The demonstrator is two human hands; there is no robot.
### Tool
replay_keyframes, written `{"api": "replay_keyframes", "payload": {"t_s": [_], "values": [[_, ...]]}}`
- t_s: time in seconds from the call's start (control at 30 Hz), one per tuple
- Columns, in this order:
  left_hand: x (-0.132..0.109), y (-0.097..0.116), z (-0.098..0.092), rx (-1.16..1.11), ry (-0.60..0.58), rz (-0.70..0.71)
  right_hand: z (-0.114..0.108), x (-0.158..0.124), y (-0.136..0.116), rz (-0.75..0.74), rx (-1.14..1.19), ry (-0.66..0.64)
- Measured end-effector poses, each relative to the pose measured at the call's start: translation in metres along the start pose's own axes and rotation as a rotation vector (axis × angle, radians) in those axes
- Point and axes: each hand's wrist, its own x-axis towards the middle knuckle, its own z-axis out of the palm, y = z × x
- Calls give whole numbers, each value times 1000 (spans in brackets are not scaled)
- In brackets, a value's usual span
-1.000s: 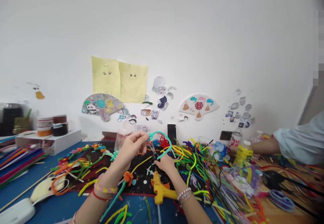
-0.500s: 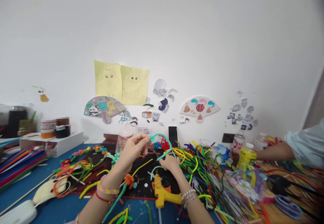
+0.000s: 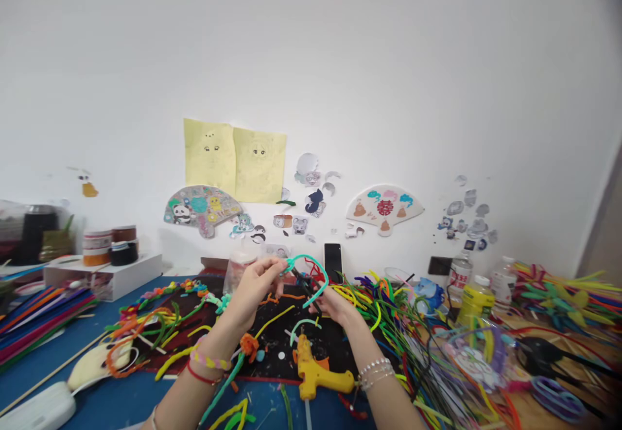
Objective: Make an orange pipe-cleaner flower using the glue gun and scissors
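A teal pipe cleaner [image 3: 321,269] curves in an arc above the dark mat. Its looped left end is pinched in my left hand [image 3: 258,285]. My right hand [image 3: 335,304] is closed on black-handled scissors [image 3: 311,289], whose tips point up and left toward the loop, inside the arc. Whether the blades touch the teal strand is too small to tell. Below the hands lies a yellow glue gun [image 3: 321,378]. A pale teal curved piece [image 3: 304,324] rests on the mat just above it.
A heap of coloured pipe cleaners [image 3: 389,326] spreads to the right, near a yellow-labelled bottle [image 3: 475,300]. A phone [image 3: 333,261] leans on the wall. At left are a white box [image 3: 140,274] with jars and an orange flower piece [image 3: 249,347] on the mat.
My right hand has shifted slightly right, and the scissors now show clearly by the teal strand. Another person's arm at the right has left the view.
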Motion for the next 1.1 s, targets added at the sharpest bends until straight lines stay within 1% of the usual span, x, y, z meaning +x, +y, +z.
{"api": "replay_keyframes", "payload": {"t_s": [0.1, 0.2, 0.3, 0.43, 0.5, 0.63, 0.73, 0.8, 0.87, 0.93, 1.0, 1.1], "values": [[2, -1, -2, -48, 54, 12, 2, -9, -21, 18, 168, -83], [3, 0, -5, -128, 118, 23, 6, -19, -39, -22, 313, -142], [4, 1, -7, -264, 185, 1, 14, -26, -51, -84, 430, -187], [9, 1, -14, -562, 271, -86, 23, -35, -61, -192, 539, -218], [12, 1, -19, -691, 292, -93, 26, -41, -67, -265, 586, -241], [11, 4, -24, -756, 319, -41, 27, -58, -83, -430, 633, -311], [7, 9, -23, -736, 340, -29, 26, -71, -93, -560, 526, -315], [4, 12, -20, -690, 346, -9, 25, -78, -99, -626, 409, -330], [-1, 15, -17, -621, 332, 42, 24, -85, -104, -679, 235, -399], [-6, 19, -13, -540, 302, 111, 23, -93, -109, -724, -6, -499], [-12, 23, -10, -450, 277, 172, 25, -100, -112, -722, -264, -584], [-20, 29, -4, -324, 278, 225, 30, -107, -115, -610, -539, -601]]}}
